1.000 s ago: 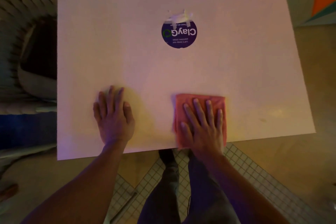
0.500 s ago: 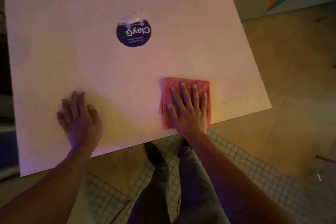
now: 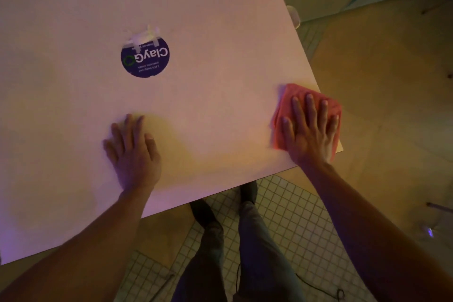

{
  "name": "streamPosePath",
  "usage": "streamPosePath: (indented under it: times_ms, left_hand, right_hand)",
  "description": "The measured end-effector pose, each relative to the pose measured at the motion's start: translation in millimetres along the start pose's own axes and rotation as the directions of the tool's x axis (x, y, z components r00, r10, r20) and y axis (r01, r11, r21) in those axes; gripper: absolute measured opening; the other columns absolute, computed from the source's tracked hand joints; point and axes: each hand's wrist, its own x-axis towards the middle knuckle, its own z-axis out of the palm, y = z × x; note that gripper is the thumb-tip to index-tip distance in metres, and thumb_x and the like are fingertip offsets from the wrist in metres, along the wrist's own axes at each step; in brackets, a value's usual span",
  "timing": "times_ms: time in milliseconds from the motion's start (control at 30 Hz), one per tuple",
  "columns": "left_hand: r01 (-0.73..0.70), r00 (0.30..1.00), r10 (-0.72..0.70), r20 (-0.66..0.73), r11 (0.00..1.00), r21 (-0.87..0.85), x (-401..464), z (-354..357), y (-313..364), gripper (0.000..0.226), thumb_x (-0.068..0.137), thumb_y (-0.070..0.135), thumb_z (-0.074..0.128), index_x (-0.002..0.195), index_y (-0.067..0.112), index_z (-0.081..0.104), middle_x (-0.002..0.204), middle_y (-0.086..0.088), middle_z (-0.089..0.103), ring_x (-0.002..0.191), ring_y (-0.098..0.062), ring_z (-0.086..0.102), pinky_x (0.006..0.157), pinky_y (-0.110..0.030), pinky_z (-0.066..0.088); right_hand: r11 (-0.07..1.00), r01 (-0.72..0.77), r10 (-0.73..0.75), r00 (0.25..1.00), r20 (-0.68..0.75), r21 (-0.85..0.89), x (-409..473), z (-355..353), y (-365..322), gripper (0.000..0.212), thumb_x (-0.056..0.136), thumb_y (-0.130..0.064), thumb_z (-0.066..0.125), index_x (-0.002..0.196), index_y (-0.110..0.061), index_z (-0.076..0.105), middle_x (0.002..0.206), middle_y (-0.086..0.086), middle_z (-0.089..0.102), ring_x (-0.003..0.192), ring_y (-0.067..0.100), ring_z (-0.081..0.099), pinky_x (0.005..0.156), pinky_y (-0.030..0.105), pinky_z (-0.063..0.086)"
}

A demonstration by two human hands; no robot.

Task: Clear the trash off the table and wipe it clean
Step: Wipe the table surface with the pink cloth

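The white square table (image 3: 220, 7) is cut off at the top and left edges. Part of the folded pink cloth (image 3: 289, 95) is covered by the right hand (image 3: 310, 135). The small print on the round dark-blue sticker (image 3: 145, 57) cannot be read

Both forearms bare to the frame edge, no sleeves, watch or rings seen on left hand (image 3: 133, 154) or right hand (image 3: 310, 130). Below the hands: dark grey trousers (image 3: 257, 252), loose at the legs. Dark shoes (image 3: 248, 191), detail indistinct.
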Motion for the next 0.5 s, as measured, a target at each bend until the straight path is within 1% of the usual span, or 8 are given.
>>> streamPosePath:
  times_ms: [133,300,367,500]
  left_hand:
    - [0.016,1.000,-0.016,-0.007,1.000,0.016,-1,-3,4,0.053,0.100,0.029,0.030,0.153,0.028,0.030,0.163,0.001,0.024,0.151,-0.033,0.017,0.120,-0.057,0.013]
    - [0.022,1.000,-0.022,0.003,0.999,0.031,0,-6,8,0.055,0.098,0.030,0.030,0.153,0.028,0.029,0.164,0.002,0.022,0.151,-0.033,0.016,0.121,-0.057,0.011]
    - [0.021,1.000,-0.021,0.002,0.999,0.042,0,-6,8,0.055,0.098,0.030,0.031,0.153,0.028,0.029,0.164,0.002,0.022,0.151,-0.034,0.016,0.121,-0.057,0.011]
    - [0.010,1.000,-0.011,0.021,0.999,0.043,0,-5,5,0.058,0.096,0.031,0.033,0.154,0.028,0.028,0.165,0.002,0.020,0.152,-0.033,0.014,0.122,-0.056,0.010]
  right_hand:
    - [0.999,-0.031,0.030,0.999,0.027,0.033,24,-2,-1,0.061,0.101,-0.058,0.024,0.157,-0.035,0.012,0.166,0.000,0.007,0.152,0.033,0.001,0.118,0.064,0.007]
    - [0.998,-0.053,0.052,0.999,0.007,0.038,34,-2,-23,0.062,0.101,-0.054,0.025,0.157,-0.031,0.014,0.166,0.005,0.009,0.152,0.037,0.001,0.116,0.066,0.006]
    - [0.999,-0.025,0.025,1.000,0.002,0.032,47,-1,-51,0.062,0.101,-0.053,0.024,0.158,-0.029,0.015,0.165,0.007,0.012,0.151,0.039,0.003,0.117,0.066,0.005]
    - [0.994,0.107,-0.107,0.994,-0.006,0.021,65,7,-120,0.061,0.102,-0.052,0.025,0.157,-0.027,0.018,0.165,0.008,0.016,0.150,0.043,0.008,0.115,0.068,0.007]
